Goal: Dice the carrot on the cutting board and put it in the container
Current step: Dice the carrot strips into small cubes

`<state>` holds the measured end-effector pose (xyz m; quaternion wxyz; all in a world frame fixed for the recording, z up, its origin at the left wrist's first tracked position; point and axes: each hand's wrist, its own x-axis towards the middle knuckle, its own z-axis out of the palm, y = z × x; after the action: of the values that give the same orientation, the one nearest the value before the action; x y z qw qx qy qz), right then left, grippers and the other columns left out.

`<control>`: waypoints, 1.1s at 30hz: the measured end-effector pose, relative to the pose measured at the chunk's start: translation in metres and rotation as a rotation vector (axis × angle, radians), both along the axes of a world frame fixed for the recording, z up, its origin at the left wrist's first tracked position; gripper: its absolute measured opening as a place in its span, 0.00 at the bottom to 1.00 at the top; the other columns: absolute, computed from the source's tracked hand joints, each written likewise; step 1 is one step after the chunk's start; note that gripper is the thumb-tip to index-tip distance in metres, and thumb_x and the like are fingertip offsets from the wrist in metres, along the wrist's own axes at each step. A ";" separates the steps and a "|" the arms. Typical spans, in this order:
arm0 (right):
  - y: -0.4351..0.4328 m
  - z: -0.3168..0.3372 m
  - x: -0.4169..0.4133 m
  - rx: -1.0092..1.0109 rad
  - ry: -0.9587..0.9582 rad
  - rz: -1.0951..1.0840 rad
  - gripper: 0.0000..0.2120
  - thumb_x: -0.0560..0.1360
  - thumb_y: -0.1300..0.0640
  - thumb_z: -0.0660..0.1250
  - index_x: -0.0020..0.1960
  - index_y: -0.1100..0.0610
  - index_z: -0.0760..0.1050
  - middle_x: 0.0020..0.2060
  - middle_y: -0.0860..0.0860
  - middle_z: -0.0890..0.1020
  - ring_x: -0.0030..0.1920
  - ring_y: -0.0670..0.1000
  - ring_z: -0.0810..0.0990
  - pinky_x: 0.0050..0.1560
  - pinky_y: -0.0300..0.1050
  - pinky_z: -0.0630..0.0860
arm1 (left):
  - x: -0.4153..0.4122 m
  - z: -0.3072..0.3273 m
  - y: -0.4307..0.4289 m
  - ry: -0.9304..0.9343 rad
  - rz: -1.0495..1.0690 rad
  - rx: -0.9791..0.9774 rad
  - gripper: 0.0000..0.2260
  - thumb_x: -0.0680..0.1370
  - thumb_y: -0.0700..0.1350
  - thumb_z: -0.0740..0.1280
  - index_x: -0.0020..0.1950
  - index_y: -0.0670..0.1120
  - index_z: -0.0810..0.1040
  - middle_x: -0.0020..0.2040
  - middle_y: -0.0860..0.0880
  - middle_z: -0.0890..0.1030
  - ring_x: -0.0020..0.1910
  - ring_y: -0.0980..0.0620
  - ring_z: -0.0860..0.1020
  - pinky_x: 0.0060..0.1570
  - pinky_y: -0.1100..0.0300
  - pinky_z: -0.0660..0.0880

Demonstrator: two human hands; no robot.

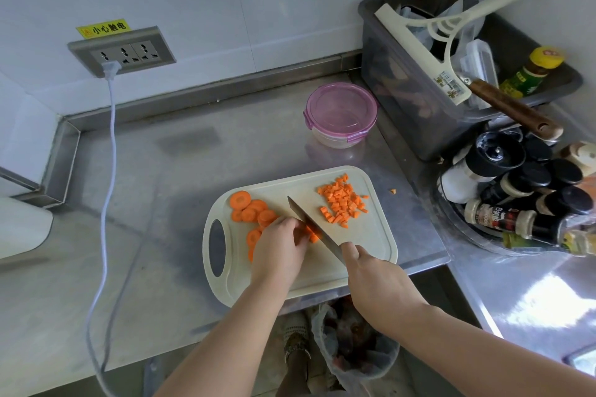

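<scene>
Covering the container (332,139), a purple lid (342,108) sits near the grey bin (398,97).

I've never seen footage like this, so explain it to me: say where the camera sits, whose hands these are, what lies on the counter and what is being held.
There is no machine here. One camera, worn on a person's head, looks down at their own two hands. The right hand grips a knife. The left hand, fingers curled, steadies a bit of carrot against the blade. Both work over a pale cutting board on a steel counter. On the board's left lie round carrot slices, on its right a pile of diced carrot. Behind stands a round container, pink lid on, seemingly empty.
</scene>
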<state>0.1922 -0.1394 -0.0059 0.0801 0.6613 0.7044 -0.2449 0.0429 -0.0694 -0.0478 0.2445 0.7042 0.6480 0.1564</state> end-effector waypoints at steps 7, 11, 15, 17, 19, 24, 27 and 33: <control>-0.001 -0.004 -0.003 -0.005 -0.035 0.030 0.23 0.74 0.68 0.60 0.64 0.55 0.59 0.41 0.48 0.64 0.29 0.51 0.68 0.26 0.41 0.63 | -0.001 0.000 0.000 0.011 -0.022 0.010 0.06 0.76 0.44 0.66 0.50 0.45 0.81 0.50 0.50 0.81 0.48 0.51 0.79 0.42 0.64 0.69; -0.001 -0.006 -0.002 0.012 -0.029 0.019 0.23 0.75 0.67 0.61 0.66 0.55 0.58 0.43 0.48 0.66 0.33 0.52 0.73 0.32 0.44 0.70 | -0.001 -0.001 0.001 0.005 -0.023 0.014 0.06 0.76 0.44 0.67 0.50 0.45 0.81 0.49 0.50 0.81 0.48 0.51 0.79 0.42 0.64 0.69; -0.001 -0.008 -0.003 -0.005 -0.036 0.022 0.25 0.74 0.67 0.62 0.66 0.55 0.58 0.43 0.49 0.66 0.35 0.53 0.76 0.32 0.44 0.72 | -0.001 -0.003 0.001 0.002 -0.032 0.015 0.06 0.75 0.44 0.67 0.50 0.46 0.81 0.49 0.51 0.81 0.47 0.51 0.79 0.42 0.63 0.71; -0.001 -0.010 -0.003 -0.013 -0.040 0.024 0.25 0.74 0.67 0.63 0.67 0.55 0.57 0.44 0.49 0.67 0.36 0.53 0.78 0.33 0.44 0.75 | -0.001 -0.004 0.001 -0.001 -0.031 0.016 0.06 0.75 0.44 0.67 0.50 0.46 0.81 0.49 0.51 0.82 0.46 0.52 0.79 0.41 0.63 0.71; 0.000 -0.009 -0.003 -0.022 -0.048 0.029 0.25 0.74 0.67 0.62 0.67 0.56 0.57 0.45 0.49 0.67 0.35 0.53 0.77 0.32 0.44 0.74 | -0.001 -0.005 0.001 -0.006 -0.029 0.018 0.06 0.75 0.44 0.67 0.49 0.45 0.81 0.48 0.50 0.82 0.46 0.52 0.79 0.41 0.63 0.71; 0.002 -0.007 -0.006 -0.045 -0.048 0.032 0.25 0.75 0.68 0.60 0.68 0.57 0.56 0.44 0.49 0.65 0.32 0.52 0.71 0.29 0.43 0.68 | 0.001 -0.006 0.000 -0.006 -0.033 0.034 0.05 0.75 0.43 0.67 0.48 0.45 0.81 0.47 0.50 0.81 0.45 0.51 0.78 0.40 0.62 0.71; 0.005 -0.006 -0.007 -0.077 -0.055 0.029 0.25 0.74 0.70 0.59 0.68 0.57 0.57 0.44 0.50 0.65 0.29 0.50 0.67 0.25 0.41 0.62 | 0.000 -0.008 0.000 -0.013 -0.043 0.053 0.04 0.74 0.42 0.67 0.47 0.45 0.81 0.46 0.50 0.81 0.44 0.51 0.78 0.39 0.61 0.71; 0.008 -0.007 -0.008 -0.108 -0.067 0.021 0.26 0.74 0.70 0.59 0.68 0.57 0.56 0.46 0.51 0.67 0.35 0.53 0.73 0.33 0.45 0.71 | -0.001 -0.010 0.000 -0.018 -0.049 0.057 0.04 0.75 0.42 0.68 0.47 0.46 0.81 0.45 0.51 0.81 0.43 0.53 0.78 0.39 0.62 0.72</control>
<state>0.1845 -0.1314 -0.0127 0.1418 0.6564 0.6940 -0.2595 0.0422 -0.0691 -0.0578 0.2341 0.7252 0.6234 0.1751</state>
